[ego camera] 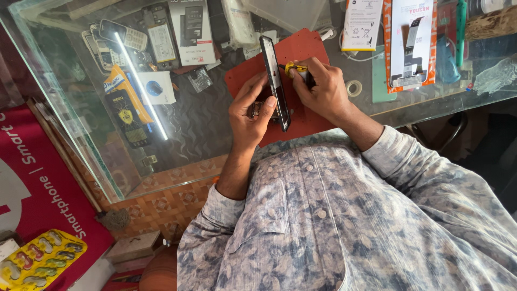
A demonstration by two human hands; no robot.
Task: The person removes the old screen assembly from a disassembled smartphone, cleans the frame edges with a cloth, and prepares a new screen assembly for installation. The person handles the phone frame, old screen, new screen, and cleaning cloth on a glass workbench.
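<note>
Right, left hand (249, 110): it gripped a black smartphone (275, 81) stood on its edge, thumb pressed against the near end of the frame, fingers curled behind.
Right hand (321, 89): closed around a yellow-handled screwdriver (295, 68), its tip set against the side of the phone, about the middle of its length.
Smartphone: held up over a red work mat (301, 48), tilted so its long edge ran from far to near, just in front of the person's chest.
Small part: something dark and metallic sat under the left hand's fingers, beside the phone's near end; what it was, I could not tell.
Red work mat: it lay on the glass-topped desk (215, 129), in the middle, reaching to the near edge.
Left of the mat: old keypad phones (124, 35) and boxed parts showed under the glass.
Right of the mat: a roll of clear tape (354, 88) lay just beside the right hand, with an orange-edged packet (412, 43) farther off to the right.
Far side: a white packet (362, 24) lay beyond the right hand.
Near left corner: a yellow blister tray (40, 258) sat low down, well apart from both hands.
</note>
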